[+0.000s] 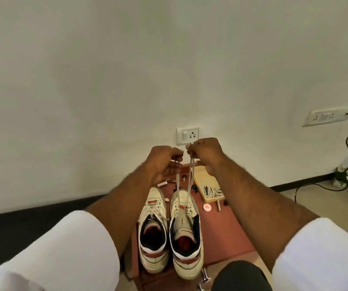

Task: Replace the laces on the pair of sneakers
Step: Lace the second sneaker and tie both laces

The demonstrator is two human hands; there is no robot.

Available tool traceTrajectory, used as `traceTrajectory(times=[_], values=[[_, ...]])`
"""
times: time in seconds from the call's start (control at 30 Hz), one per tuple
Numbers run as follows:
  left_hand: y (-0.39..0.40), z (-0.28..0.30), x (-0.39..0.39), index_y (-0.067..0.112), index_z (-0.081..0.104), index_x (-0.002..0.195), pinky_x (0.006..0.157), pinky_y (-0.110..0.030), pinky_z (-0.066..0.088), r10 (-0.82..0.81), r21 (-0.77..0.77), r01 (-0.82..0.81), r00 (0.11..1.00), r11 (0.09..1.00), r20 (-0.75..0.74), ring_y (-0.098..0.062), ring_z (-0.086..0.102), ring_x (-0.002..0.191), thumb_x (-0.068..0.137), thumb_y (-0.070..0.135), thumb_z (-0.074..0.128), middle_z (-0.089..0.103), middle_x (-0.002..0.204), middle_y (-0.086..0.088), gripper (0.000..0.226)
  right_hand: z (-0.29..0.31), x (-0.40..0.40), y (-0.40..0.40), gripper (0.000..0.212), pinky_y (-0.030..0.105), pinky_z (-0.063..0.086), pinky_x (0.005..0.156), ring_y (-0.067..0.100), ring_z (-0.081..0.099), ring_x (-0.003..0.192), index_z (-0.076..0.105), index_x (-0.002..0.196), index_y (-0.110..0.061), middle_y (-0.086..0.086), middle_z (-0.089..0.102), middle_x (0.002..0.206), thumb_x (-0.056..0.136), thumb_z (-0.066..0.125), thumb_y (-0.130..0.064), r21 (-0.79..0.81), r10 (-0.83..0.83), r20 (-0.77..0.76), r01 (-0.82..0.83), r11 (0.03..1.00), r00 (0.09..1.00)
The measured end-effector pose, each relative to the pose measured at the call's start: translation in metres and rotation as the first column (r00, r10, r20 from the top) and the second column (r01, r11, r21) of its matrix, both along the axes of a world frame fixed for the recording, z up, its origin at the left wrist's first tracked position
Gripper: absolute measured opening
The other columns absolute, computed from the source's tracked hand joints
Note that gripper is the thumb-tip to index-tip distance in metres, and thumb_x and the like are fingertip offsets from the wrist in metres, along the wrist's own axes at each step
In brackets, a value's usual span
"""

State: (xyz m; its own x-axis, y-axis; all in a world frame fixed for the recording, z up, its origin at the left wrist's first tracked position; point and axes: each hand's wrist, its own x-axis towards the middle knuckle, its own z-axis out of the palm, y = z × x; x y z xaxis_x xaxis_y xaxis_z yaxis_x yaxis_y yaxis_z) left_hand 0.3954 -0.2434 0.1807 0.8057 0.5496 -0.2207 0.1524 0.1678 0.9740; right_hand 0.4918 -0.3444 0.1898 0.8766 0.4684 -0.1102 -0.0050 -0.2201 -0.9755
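Both hands up above the right sneaker (184, 232), each pinching one end of its lace (190, 177): left hand (164, 162), right hand (205, 153), fingers curled narrow on the tips. The lace looks soft, light and limp, so grip near the ends. The left sneaker (153, 232) sits just beside, on the bench (221, 234).

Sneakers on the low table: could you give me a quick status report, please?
Left hand and right hand each pinch one lace end, raised. Lace runs down to right sneaker. Left sneaker beside it, laced. Nothing obstructing.
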Motion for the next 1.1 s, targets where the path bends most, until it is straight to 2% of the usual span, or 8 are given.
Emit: traceTrajectory(times=[0.1,0.23,0.33,0.47,0.6,0.73,0.97,1.1], values=[[0.007,0.041,-0.007,0.000,0.065,0.093,0.055,-0.029,0.055,-0.006,-0.017,0.007,0.997,1.000,0.073,-0.021,0.061,0.061,0.096,0.011,0.059,0.062,0.075,-0.009,0.013,0.021,-0.011,-0.004,0.013,0.029,0.040,0.065,0.016,0.062,0.080,0.066,0.079,-0.015,0.001,0.071,0.086,0.091,0.065,-0.019,0.101,0.021,-0.082,-0.013,0.995,0.996],[0.010,0.085,-0.015,-0.002,0.067,0.099,0.059,-0.029,0.058,0.041,0.065,-0.046,0.996,0.997,0.082,-0.021,0.063,0.064,0.097,0.015,0.061,0.066,0.083,-0.011,0.018,0.068,-0.022,0.000,0.018,0.036,0.039,0.079,0.014,0.066,0.090,0.069,0.084,-0.020,-0.005,0.073,0.090,0.095,0.059,-0.030,0.173,0.058,-0.073,-0.045,0.984,0.996],[0.011,0.120,-0.018,0.000,0.067,0.098,0.059,-0.028,0.058,0.119,0.047,-0.128,0.981,0.991,0.152,-0.020,0.064,0.065,0.096,0.017,0.062,0.067,0.085,-0.010,0.018,0.108,-0.027,0.004,0.019,0.044,0.038,0.088,0.015,0.067,0.093,0.068,0.085,-0.021,-0.006,0.073,0.090,0.096,0.058,-0.032,0.208,0.076,-0.036,-0.067,0.976,0.996],[0.014,0.174,-0.017,-0.001,0.066,0.098,0.067,-0.032,0.061,0.149,0.106,-0.175,0.966,0.979,0.213,-0.022,0.065,0.070,0.097,0.017,0.060,0.066,0.085,-0.011,0.018,0.160,-0.030,0.008,0.017,0.041,0.039,0.086,0.014,0.067,0.094,0.068,0.090,-0.020,-0.007,0.072,0.091,0.096,0.057,-0.031,0.242,0.104,0.047,-0.112,0.964,0.993],[0.018,0.225,-0.016,-0.005,0.065,0.105,0.065,-0.032,0.061,0.131,0.211,-0.182,0.963,0.960,0.235,-0.024,0.063,0.068,0.098,0.015,0.059,0.065,0.089,-0.014,0.022,0.203,-0.030,0.013,0.017,0.041,0.046,0.086,0.015,0.067,0.092,0.070,0.091,-0.018,-0.005,0.073,0.090,0.096,0.057,-0.028,0.267,0.120,0.149,-0.157,0.951,0.981],[0.021,0.263,-0.017,-0.005,0.067,0.102,0.061,-0.033,0.060,0.087,0.319,-0.170,0.962,0.932,0.259,-0.023,0.062,0.062,0.094,0.010,0.064,0.067,0.086,-0.016,0.017,0.233,-0.030,0.018,0.019,0.036,0.051,0.076,0.018,0.065,0.080,0.069,0.093,-0.009,0.002,0.071,0.085,0.098,0.056,-0.022,0.298,0.118,0.271,-0.200,0.933,0.955],[0.024,0.272,-0.023,-0.009,0.069,0.091,0.054,-0.030,0.059,0.098,0.345,-0.232,0.926,0.910,0.366,-0.025,0.060,0.056,0.086,-0.002,0.070,0.066,0.072,-0.019,0.008,0.248,-0.025,0.017,0.020,0.038,0.052,0.070,0.019,0.063,0.069,0.071,0.089,-0.001,0.008,0.069,0.080,0.095,0.059,-0.016,0.235,0.129,0.419,-0.244,0.941,0.899],[0.023,0.274,-0.025,-0.003,0.063,0.093,0.053,-0.032,0.058,0.129,0.354,-0.274,0.915,0.894,0.383,-0.024,0.059,0.051,0.084,-0.001,0.073,0.066,0.070,-0.019,0.014,0.247,-0.027,0.016,0.018,0.039,0.056,0.074,0.018,0.064,0.068,0.071,0.086,-0.008,0.007,0.069,0.082,0.095,0.059,-0.017,0.225,0.116,0.437,-0.233,0.946,0.892]])
